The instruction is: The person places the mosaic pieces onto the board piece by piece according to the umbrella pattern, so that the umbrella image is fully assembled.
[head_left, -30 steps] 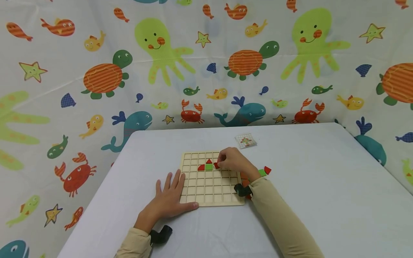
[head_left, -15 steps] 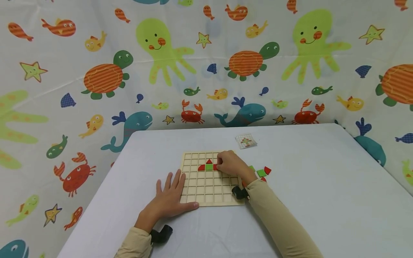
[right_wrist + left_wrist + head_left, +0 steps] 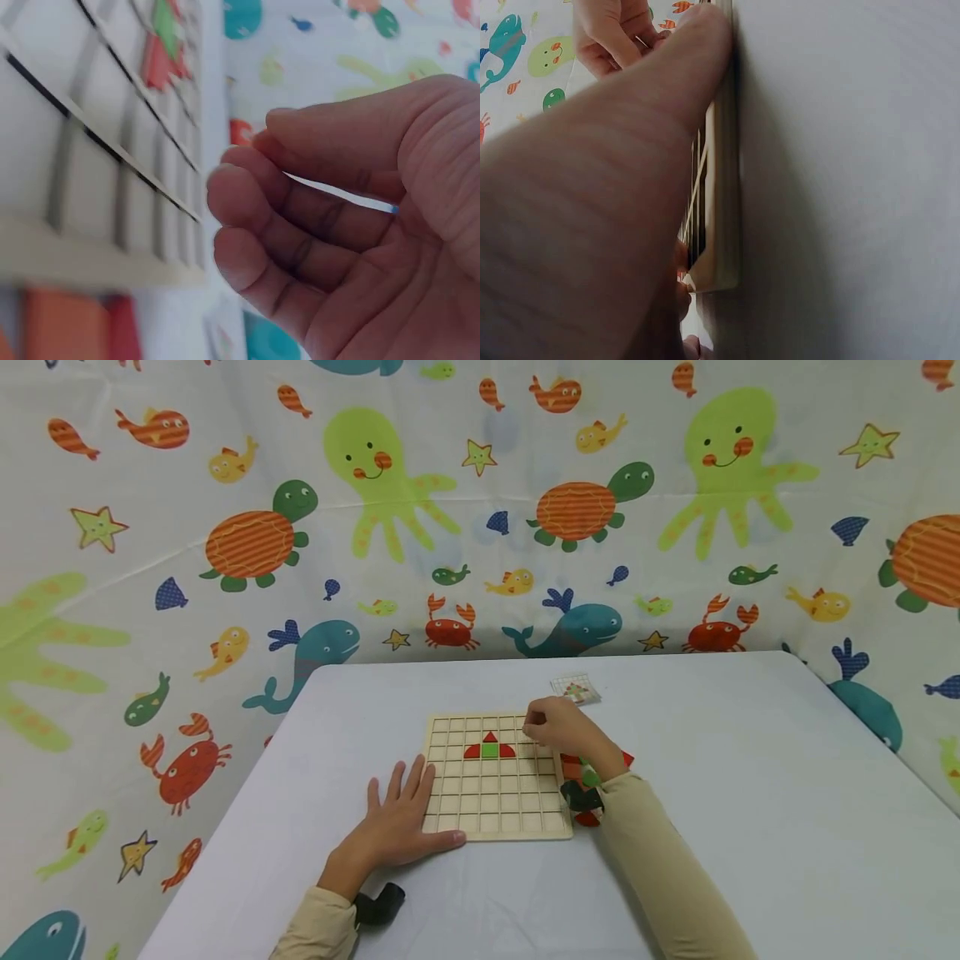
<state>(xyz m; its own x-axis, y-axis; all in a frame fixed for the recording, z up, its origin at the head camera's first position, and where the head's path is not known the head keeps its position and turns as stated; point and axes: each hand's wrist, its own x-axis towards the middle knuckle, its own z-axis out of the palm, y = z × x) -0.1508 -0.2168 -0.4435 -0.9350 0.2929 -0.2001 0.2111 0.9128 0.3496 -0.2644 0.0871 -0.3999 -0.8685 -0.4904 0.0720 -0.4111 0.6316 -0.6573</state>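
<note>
On the white table [image 3: 712,760] we see one pale wooden grid board [image 3: 487,814], divided by thin ridges into square compartments, and four pieces lie in it, one to a compartment: a green square [image 3: 490,751], a rounded red piece [image 3: 472,752] just left of it, a second rounded red piece [image 3: 507,751] just right of it, and a red triangle [image 3: 491,737] in the compartment directly beyond the green one. So we count three red and one green on the board. Along its right side lies a group of loose pieces [image 3: 591,775], red, orange and green, partly hidden by the right wrist, so we cannot count them all. Beyond the board's far right corner we find one small card [image 3: 576,688] printed with a grid and a coloured pattern. Our left hand [image 3: 393,822] lies palm down with fingers straight and spread, fingertips at the board's left edge and thumb along its near edge. Our right hand [image 3: 566,727] hovers over the far right part of the board, fingers curled inward and thumb tip against the index finger, gripping nothing that we can make out. The right forearm reaches in from the near right, its sleeve [image 3: 671,860] beige.
</note>
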